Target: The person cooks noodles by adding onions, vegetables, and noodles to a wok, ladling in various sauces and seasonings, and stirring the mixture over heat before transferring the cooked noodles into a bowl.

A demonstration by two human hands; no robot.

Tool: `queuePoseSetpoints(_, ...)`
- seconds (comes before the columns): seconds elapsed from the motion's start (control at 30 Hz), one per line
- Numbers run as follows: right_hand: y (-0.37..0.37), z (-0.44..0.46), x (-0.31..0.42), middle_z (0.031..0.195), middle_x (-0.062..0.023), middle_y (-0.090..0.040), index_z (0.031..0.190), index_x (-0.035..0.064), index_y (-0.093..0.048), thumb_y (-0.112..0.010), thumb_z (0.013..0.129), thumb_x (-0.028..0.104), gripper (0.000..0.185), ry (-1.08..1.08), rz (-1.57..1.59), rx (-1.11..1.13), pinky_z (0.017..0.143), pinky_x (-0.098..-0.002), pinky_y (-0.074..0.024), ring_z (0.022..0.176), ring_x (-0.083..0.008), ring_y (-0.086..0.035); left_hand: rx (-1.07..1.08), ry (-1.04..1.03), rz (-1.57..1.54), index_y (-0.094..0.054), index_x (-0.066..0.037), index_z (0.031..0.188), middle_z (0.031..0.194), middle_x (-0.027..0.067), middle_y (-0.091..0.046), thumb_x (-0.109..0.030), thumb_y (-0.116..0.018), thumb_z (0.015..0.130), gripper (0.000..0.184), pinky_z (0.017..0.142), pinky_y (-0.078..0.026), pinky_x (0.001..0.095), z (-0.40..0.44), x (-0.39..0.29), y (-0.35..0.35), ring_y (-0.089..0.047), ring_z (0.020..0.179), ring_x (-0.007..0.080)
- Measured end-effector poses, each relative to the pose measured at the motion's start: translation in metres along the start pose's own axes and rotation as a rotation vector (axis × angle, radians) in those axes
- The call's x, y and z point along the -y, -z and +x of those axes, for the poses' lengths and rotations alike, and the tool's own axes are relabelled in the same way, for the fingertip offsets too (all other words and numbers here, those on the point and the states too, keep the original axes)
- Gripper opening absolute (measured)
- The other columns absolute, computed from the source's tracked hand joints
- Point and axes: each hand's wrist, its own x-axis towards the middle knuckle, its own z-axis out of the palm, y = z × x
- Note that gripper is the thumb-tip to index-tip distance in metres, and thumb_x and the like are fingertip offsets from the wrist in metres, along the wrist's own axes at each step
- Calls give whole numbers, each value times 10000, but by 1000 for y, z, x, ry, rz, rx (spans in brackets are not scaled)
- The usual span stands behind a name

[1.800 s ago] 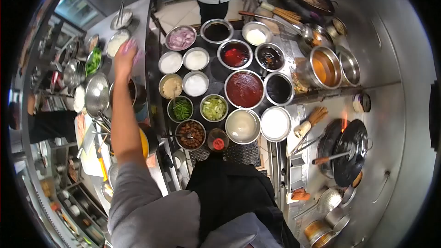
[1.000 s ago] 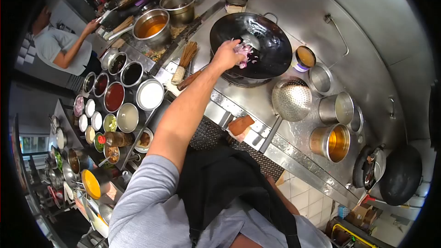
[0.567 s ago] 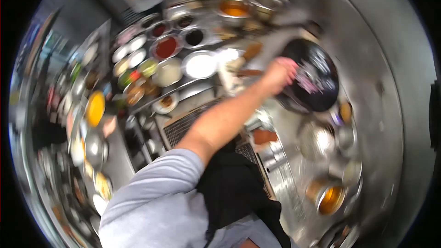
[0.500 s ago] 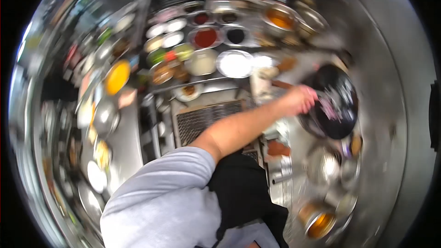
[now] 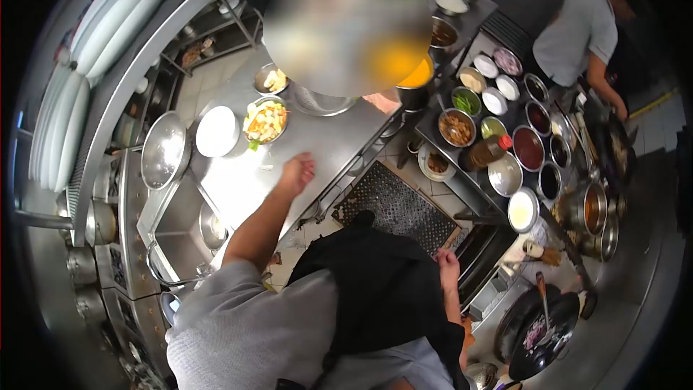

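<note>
My left hand (image 5: 297, 173) is over the steel counter (image 5: 238, 195), its fingers loosely bent and a little apart, with nothing seen in them. Just beyond it stands a bowl of cut mixed vegetables (image 5: 266, 123), with a white round stack of dishes (image 5: 217, 132) to its left. My right hand (image 5: 447, 266) is low beside the black apron, fingers curled and nothing visible inside. At the lower right a black wok (image 5: 556, 350) holds sliced purple onion (image 5: 535, 334) and a wooden-handled ladle (image 5: 543, 298).
Sauce and seasoning containers (image 5: 528, 148) stand to the right, near a red-capped bottle (image 5: 487, 152). A co-worker (image 5: 577, 36) works at the upper right. A metal sink (image 5: 177, 220) lies left, below a large steel bowl (image 5: 166, 150). A blurred oval hides part of the counter.
The view has turned from the stove to the counter. My left hand has left the wok, where it was over the onion, and is now near the vegetable bowl. My right hand has come into view.
</note>
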Motion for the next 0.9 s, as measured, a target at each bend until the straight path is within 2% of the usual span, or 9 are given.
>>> queuePoseSetpoints(0.13, -63, 74, 102, 899, -27, -659, 1183, 15, -621, -559, 1029, 161, 221, -47, -23, 55, 692, -239, -488, 763, -98, -607, -186, -216, -416, -560, -56, 1050, 794, 78, -643, -211, -549, 965, 177, 593, -487, 311, 29, -50, 43, -565, 621, 156)
queuePoseSetpoints(0.23, -102, 108, 127, 910, -22, -665, 1201, 25, -609, -559, 1022, 156, 227, 35, 40, 102, 687, -239, -488, 753, -93, -606, -196, -227, -432, -546, -51, 942, 755, 73, -619, -170, -524, 941, 121, 575, -468, 322, 63, -61, 64, -557, 619, 160)
queuePoseSetpoints(0.33, -130, 109, 146, 954, -52, -663, 1214, 12, -604, -531, 1015, 108, 233, 29, 52, 194, 675, -247, -493, 762, -113, -618, -398, -261, -270, -533, -54, 870, 701, 60, -572, -151, -505, 910, 108, 540, -451, 326, 61, -58, 62, -541, 604, 154)
queuePoseSetpoints(0.47, -143, 90, 148, 977, -61, -687, 1212, 28, -613, -564, 1008, 109, 225, -30, 155, 215, 719, -248, -522, 807, -111, -641, -258, -345, 64, -534, -59, 824, 622, 40, -502, -169, -518, 886, 127, 392, -374, 302, 11, -21, 68, -453, 439, 157)
queuePoseSetpoints(0.57, -138, 67, 153, 961, -55, -696, 1181, 52, -623, -581, 1007, 116, 191, -78, 292, 202, 738, -256, -533, 827, -118, -651, -137, -252, 600, -556, -35, 727, 602, 56, -519, -170, -526, 889, 212, 425, -417, 328, -44, 0, 35, -492, 461, 163)
queuePoseSetpoints(0.63, -126, 53, 158, 985, -41, -686, 1164, 69, -628, -601, 1003, 143, 180, -53, 341, 209, 728, -259, -531, 828, -114, -651, 67, -159, 671, -568, -26, 748, 601, 57, -520, -176, -535, 889, 209, 430, -394, 323, -71, 14, -9, -500, 466, 163)
queuePoseSetpoints(0.67, -117, 41, 170, 985, -25, -675, 1164, 71, -626, -621, 996, 183, 201, -84, 293, 162, 722, -265, -529, 831, -109, -645, 238, -133, 802, -571, -28, 765, 609, 54, -523, -168, -539, 888, 189, 435, -383, 307, -89, 15, -39, -497, 471, 154)
queuePoseSetpoints(0.73, -91, 19, 173, 939, -11, -653, 1135, 70, -622, -648, 979, 252, 241, -64, 258, 102, 687, -282, -540, 847, -107, -643, 273, 103, 651, -567, -37, 739, 580, 49, -515, -148, -529, 895, 196, 433, -370, 296, -95, 47, -95, -480, 456, 145)
queuePoseSetpoints(0.9, 1, -62, 153, 832, -44, -647, 1045, 32, -632, -633, 917, 149, 174, -42, 224, -367, 538, -277, -547, 666, -131, -641, 785, 100, 1055, -575, -38, 697, 550, 23, -521, -145, -548, 919, 248, 424, -351, 283, -151, 118, -238, -468, 443, 128)
